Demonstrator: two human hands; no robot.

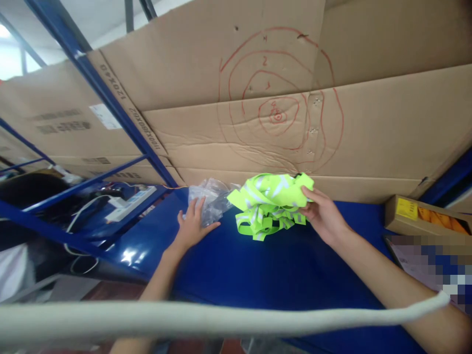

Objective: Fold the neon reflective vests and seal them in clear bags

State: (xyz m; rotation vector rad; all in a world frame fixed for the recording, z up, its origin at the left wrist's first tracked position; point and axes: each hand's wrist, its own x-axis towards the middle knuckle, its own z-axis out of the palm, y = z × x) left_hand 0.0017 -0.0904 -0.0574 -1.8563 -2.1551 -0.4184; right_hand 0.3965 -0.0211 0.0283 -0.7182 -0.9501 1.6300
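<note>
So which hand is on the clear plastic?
The left hand, its fingers spread on the crumpled plastic; the right hand holds the bright yellow-green bundle.

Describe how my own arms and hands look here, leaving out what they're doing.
The left hand and right hand are bare: no gloves, rings or watch show. The left forearm and right forearm show no sleeves or clear markings.

Bare hands (326, 214) — bare forearms (372, 265).

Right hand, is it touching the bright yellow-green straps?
Touching: the head view shows the right hand pinching the straps at their right end, thumb and fingertips against the material.
</note>
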